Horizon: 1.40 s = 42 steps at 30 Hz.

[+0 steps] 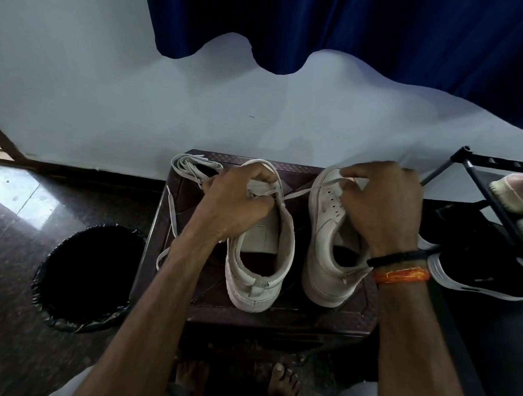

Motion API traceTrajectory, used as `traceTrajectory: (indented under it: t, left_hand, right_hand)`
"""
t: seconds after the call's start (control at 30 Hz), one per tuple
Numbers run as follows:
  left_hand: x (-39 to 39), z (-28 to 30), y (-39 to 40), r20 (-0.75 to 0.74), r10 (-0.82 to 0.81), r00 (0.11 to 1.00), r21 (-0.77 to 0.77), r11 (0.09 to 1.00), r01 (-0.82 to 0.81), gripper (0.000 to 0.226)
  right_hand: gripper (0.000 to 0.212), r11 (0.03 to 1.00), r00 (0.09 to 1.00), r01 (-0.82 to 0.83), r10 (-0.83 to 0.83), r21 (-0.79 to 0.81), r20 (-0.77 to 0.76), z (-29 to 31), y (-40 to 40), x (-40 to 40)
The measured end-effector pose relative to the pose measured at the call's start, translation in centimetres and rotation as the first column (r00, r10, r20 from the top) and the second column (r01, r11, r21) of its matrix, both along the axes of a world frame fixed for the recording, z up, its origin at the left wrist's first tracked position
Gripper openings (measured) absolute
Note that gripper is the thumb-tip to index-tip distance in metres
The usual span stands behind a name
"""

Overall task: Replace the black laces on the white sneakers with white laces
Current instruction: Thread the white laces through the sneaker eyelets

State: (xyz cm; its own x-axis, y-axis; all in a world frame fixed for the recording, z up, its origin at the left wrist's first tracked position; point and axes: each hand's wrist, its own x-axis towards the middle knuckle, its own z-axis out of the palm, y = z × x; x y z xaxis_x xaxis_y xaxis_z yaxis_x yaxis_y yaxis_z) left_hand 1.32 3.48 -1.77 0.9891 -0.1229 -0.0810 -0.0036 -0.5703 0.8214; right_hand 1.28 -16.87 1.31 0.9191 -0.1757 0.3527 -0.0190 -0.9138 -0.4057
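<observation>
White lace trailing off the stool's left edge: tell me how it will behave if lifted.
The white lace is probably floppy: it lies in loose loops and droops over the stool. Likely light, being thin and flat. It may snag, since the left hand grips its other stretch.

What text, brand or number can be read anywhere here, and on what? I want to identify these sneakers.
None can be read.
Right sneaker: a faint pinkish mark on its side, too blurred to read.
Left sneaker: no legible marking shows.
Wristbands on the right hand's wrist: no lettering visible.
</observation>
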Motion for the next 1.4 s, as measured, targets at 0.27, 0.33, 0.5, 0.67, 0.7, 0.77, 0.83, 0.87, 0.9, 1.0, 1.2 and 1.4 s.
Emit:
traceTrajectory:
  t: [0.27,0.33,0.5,0.67,0.7,0.77,0.83,0.87,0.9,1.0,1.2,1.4]
  left_hand:
    - [0.2,-0.3,0.4,0.004,0.009,1.0,-0.056,0.998,-0.008,0.036]
    - [0.2,-0.4,0.4,0.003,0.004,1.0,-0.059,0.998,-0.004,0.035]
    - [0.1,-0.7,0.5,-0.02,0.019,1.0,-0.069,0.997,-0.02,0.041]
    - [0.2,-1.0,0.9,-0.041,0.021,0.999,-0.081,0.996,-0.025,0.04]
    - [0.2,-1.0,0.9,-0.031,0.018,0.999,-0.085,0.996,-0.021,0.038]
    - [0.2,-0.9,0.9,-0.014,0.003,1.0,-0.09,0.996,-0.005,0.037]
    - [0.2,-0.7,1.2,-0.015,-0.037,0.999,-0.091,0.995,0.036,0.038]
    - [0.2,-0.6,1.4,-0.021,-0.065,0.998,-0.09,0.994,0.063,0.04]
    - [0.2,-0.5,1.6,-0.021,-0.09,0.996,-0.094,0.992,0.088,0.043]
    - [0.0,-0.4,2.5,0.016,-0.128,0.992,-0.115,0.985,0.129,0.045]
    - [-0.3,1.3,2.2,0.233,-0.128,0.964,-0.252,0.949,0.187,0.025]
    - [-0.7,1.8,0.6,0.369,-0.177,0.913,-0.304,0.905,0.299,0.017]
  right_hand:
    - [0.022,0.909,0.936,-0.329,0.278,-0.256,-0.215,-0.5,3.7,-0.4]
    - [0.02,0.906,0.934,-0.332,0.276,-0.263,-0.228,-0.5,3.7,-0.3]
    - [0.019,0.962,0.963,-0.224,0.194,-0.155,-0.19,-1.0,2.7,0.3]
    - [0.009,0.999,0.998,-0.018,0.015,-0.038,-0.065,-0.5,0.7,0.2]
    - [0.009,0.998,0.996,-0.053,0.05,-0.043,-0.073,-0.5,1.0,0.1]
    - [0.012,0.989,0.985,-0.149,0.146,-0.018,-0.095,-0.3,1.7,0.0]
    - [0.021,0.977,0.97,-0.213,0.213,0.015,-0.119,0.0,2.3,-0.1]
    - [0.02,0.977,0.971,-0.214,0.215,0.022,-0.105,0.0,2.4,-0.1]
    - [0.016,0.98,0.977,-0.199,0.201,0.028,-0.072,0.2,2.5,-0.1]
    - [0.041,0.993,0.996,-0.091,0.089,0.08,0.03,0.5,2.0,0.2]
    - [0.017,0.831,0.969,-0.165,0.238,0.532,-0.071,0.6,3.3,0.1]
    - [0.039,0.746,0.961,-0.151,0.265,0.648,-0.081,-0.3,5.2,0.1]
